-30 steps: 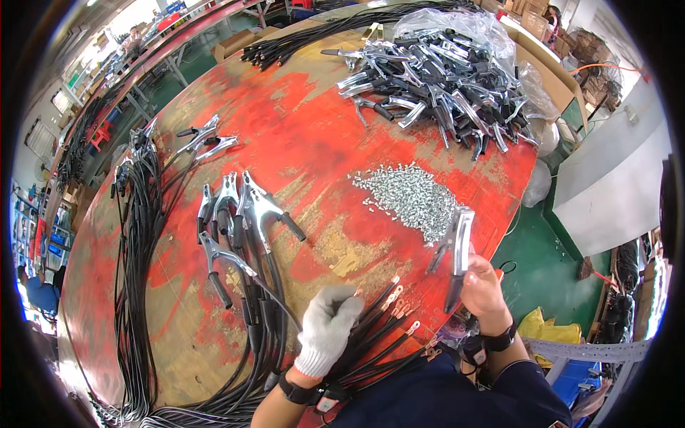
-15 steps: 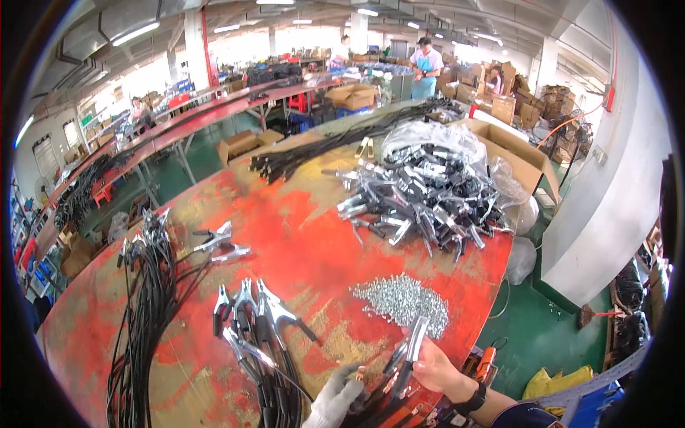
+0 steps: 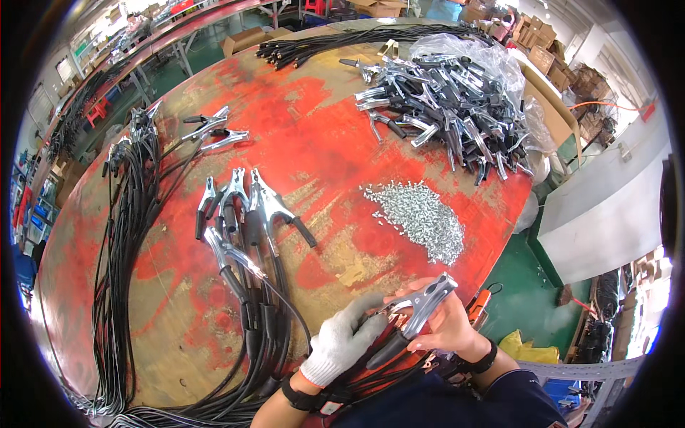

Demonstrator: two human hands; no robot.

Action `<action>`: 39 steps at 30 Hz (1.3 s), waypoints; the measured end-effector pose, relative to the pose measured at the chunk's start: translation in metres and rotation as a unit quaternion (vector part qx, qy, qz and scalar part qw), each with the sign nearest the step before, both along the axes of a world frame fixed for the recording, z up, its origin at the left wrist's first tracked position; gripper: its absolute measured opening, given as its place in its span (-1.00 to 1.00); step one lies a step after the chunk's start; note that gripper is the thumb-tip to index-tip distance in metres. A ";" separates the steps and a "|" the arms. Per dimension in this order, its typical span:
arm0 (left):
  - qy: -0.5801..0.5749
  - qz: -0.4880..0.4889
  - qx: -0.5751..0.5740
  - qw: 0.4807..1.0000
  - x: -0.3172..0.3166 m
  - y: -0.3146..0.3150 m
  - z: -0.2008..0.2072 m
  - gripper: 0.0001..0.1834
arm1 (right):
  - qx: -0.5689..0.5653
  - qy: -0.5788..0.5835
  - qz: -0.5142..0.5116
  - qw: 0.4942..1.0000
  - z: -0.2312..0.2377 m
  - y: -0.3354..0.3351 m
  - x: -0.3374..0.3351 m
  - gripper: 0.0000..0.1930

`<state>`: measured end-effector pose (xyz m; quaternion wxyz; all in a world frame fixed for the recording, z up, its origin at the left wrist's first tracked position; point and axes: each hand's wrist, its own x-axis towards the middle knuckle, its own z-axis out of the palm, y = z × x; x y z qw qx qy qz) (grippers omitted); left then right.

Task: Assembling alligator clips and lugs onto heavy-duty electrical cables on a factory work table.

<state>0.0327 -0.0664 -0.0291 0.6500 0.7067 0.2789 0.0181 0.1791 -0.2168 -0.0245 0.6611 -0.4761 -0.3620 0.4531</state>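
A silver alligator clamp (image 3: 427, 308) with black handle grips is held in my bare right hand (image 3: 454, 329), its jaws pointing up and away. My left hand (image 3: 344, 345), in a white knitted glove with grey fingertips, is closed close against the clamp's handle side. Its fingers seem to be round a black cable, whose end is hidden between the two hands. Several black cables (image 3: 389, 376) pass beneath my hands at the table's near edge. Just beyond the clamp lies a pile of small silver screws or rivets (image 3: 421, 217).
A large heap of clamps (image 3: 449, 107) sits at the far right beside a cardboard box (image 3: 549, 114). Cables with clamps attached (image 3: 246, 235) lie left of my hands, with a longer bundle (image 3: 132, 214) further left. More black cables (image 3: 357, 41) lie along the far edge of the red table (image 3: 314, 135).
My view has tipped down toward the table. The left hand has come up against the clamp; the copper-coloured cable end seen in it before is now hidden. The right hand has tilted the clamp.
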 end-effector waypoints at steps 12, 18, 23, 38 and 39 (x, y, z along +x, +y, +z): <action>0.014 -0.022 -0.010 1.000 -0.001 -0.002 0.009 -0.66 | -0.013 -0.028 -0.018 0.999 0.004 -0.006 -0.006 -0.14; 0.020 -0.031 -0.004 0.999 0.002 0.002 0.016 -0.67 | -0.039 0.020 -0.052 0.998 0.006 -0.006 -0.007 -0.09; 0.013 -0.046 0.003 0.999 0.002 0.002 0.015 -0.69 | -0.004 -0.014 -0.022 1.000 0.007 -0.006 -0.002 -0.15; -0.033 0.069 0.020 0.997 0.002 0.002 -0.003 -0.70 | -0.186 -0.590 -0.114 0.777 -0.034 0.051 0.113 -0.84; -0.040 0.086 0.018 0.995 0.002 0.002 -0.001 -0.72 | -0.177 -0.665 -0.097 0.719 -0.046 0.056 0.120 -0.87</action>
